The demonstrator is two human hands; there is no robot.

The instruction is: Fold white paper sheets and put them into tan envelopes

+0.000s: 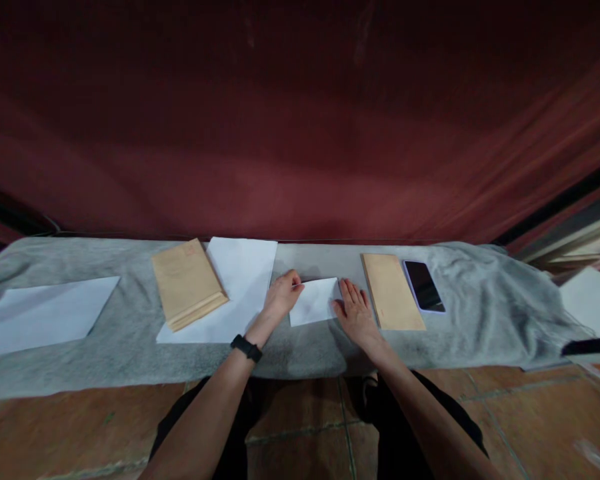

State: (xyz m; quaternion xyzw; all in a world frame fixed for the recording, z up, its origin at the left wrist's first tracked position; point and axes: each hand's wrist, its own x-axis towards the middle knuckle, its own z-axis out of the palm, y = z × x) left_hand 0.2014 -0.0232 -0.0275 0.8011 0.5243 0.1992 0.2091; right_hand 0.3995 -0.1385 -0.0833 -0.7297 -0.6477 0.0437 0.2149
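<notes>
A folded sheet of white paper [314,303] lies on the grey cloth between my hands. My left hand [283,293], below a black wristband, pinches the paper's upper left corner between thumb and fingers. Flat on its right end rests my right hand [355,312], fingers stretched out. Just right of that hand is a stack of brown envelopes [394,293]. To the left of my left hand lie larger white sheets [240,273], with another pile of brown envelopes [187,280] partly on top of them.
A phone [424,287] in a pale purple case lies beside the right envelopes. More white paper [50,313] is at the far left. Grey cloth [490,307] covers the narrow surface, backed by a dark red curtain [280,167]. Brown floor tiles [300,440] show below.
</notes>
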